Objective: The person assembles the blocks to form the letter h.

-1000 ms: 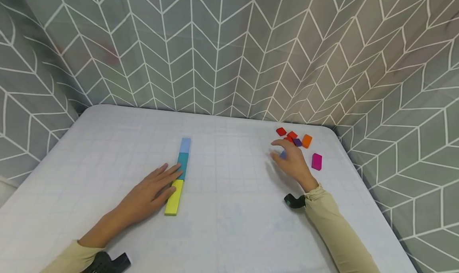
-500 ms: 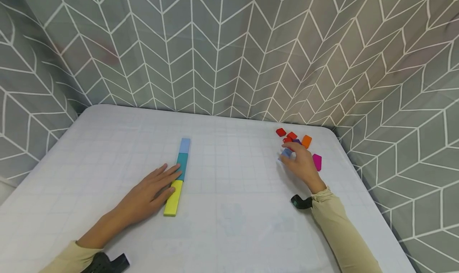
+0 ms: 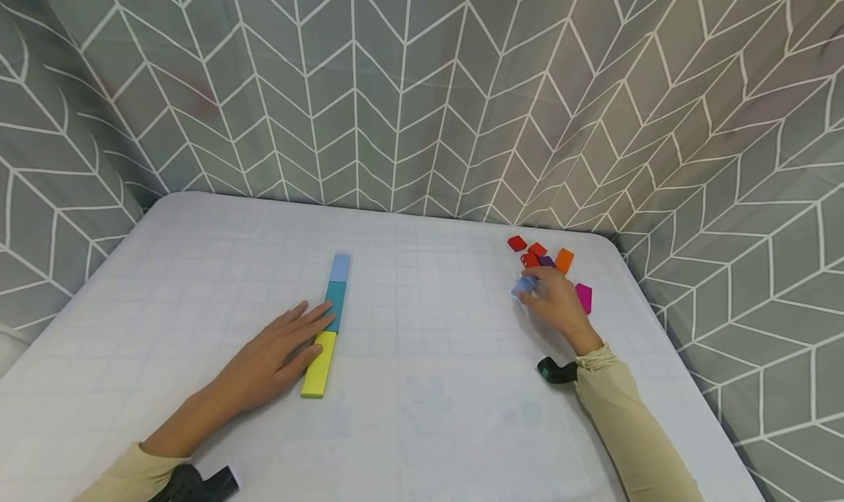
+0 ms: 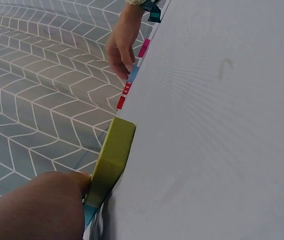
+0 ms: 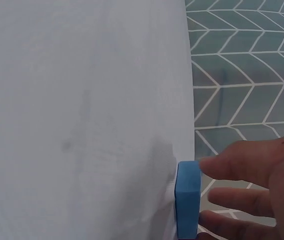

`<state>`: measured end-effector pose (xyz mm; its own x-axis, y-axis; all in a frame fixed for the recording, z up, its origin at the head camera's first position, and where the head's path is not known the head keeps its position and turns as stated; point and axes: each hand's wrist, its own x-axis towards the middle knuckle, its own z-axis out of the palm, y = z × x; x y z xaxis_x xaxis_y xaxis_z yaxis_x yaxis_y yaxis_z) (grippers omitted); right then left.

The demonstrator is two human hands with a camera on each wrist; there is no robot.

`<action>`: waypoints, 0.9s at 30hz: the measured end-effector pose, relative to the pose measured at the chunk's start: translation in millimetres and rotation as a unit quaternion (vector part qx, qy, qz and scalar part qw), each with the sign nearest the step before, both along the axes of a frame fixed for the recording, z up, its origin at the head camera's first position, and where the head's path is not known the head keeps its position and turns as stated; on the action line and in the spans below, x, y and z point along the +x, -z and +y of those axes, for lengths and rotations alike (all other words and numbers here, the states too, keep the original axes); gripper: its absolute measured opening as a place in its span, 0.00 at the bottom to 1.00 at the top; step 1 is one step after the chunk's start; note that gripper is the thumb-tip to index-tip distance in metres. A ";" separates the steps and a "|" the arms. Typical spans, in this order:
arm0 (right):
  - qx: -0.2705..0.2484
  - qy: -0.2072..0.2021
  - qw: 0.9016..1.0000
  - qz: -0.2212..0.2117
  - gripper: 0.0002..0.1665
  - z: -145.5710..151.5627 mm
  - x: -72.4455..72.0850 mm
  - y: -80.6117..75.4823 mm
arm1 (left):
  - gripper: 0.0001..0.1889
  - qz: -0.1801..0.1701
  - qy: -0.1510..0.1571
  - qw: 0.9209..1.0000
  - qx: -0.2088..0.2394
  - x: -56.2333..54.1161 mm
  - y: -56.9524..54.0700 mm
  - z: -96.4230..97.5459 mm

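My left hand (image 3: pixel 277 359) lies flat with its fingers spread over the row of blocks. Its fingers rest on the teal block (image 3: pixel 335 297) and its thumb is at the yellow block (image 3: pixel 318 366). A light blue block (image 3: pixel 339 267) continues the row at the far end. In the left wrist view the yellow block (image 4: pixel 112 155) is close to the hand. At the far right, my right hand (image 3: pixel 557 304) is over another blue block (image 3: pixel 524 287) lying on the table. In the right wrist view its thumb and loosely extended fingers have their tips at this blue block's (image 5: pixel 187 200) upper face.
Beyond the right hand lie several red blocks (image 3: pixel 517 243), a purple block (image 3: pixel 546 261) and an orange block (image 3: pixel 563 259). A magenta block (image 3: pixel 584 297) sits beside that hand. The white table (image 3: pixel 422 429) meets a grey patterned curtain (image 3: pixel 409 106) at its back edge.
My right hand has shifted slightly right and toward me, and more of the blue block under its fingers shows. The left hand and its row stay nearly still.
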<state>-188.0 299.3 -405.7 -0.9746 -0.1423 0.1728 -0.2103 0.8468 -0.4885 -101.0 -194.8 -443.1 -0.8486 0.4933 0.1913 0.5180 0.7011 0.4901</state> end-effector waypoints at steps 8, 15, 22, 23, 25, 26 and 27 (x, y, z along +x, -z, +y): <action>0.017 -0.008 1.000 -0.012 0.22 2.1 -0.3 0.3 | 0.28 -0.001 -0.003 1.000 -0.002 -0.9 0.3 0.7; 0.020 0.018 0.998 -0.061 0.26 4.8 -0.2 2.4 | 0.28 0.007 -0.004 1.000 0.002 -1.1 3.6 0.1; 0.024 0.010 0.998 -0.052 0.26 5.7 0.3 2.4 | 0.27 0.016 -0.003 1.000 0.000 -1.7 4.5 -0.3; 0.024 0.008 0.998 -0.050 0.26 6.0 0.3 2.3 | 0.27 0.017 -0.003 1.000 0.001 -1.7 4.4 -0.3; 0.024 0.008 0.998 -0.050 0.27 6.6 -0.1 2.2 | 0.27 0.016 -0.003 1.000 0.001 -1.8 4.1 -0.2; 0.023 0.009 0.998 -0.051 0.28 6.7 -0.2 2.1 | 0.27 0.015 -0.003 1.000 0.001 -1.7 4.0 -0.1; 0.023 0.011 0.998 -0.053 0.28 6.9 -0.4 2.1 | 0.27 0.013 -0.002 1.000 0.001 -1.7 3.9 0.0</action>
<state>-188.3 306.2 -407.8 -0.9901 -0.1266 0.0615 -0.1406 0.8726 -0.4678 -102.7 -194.8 -446.9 -0.8455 0.4887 0.2154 0.5276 0.7023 0.4779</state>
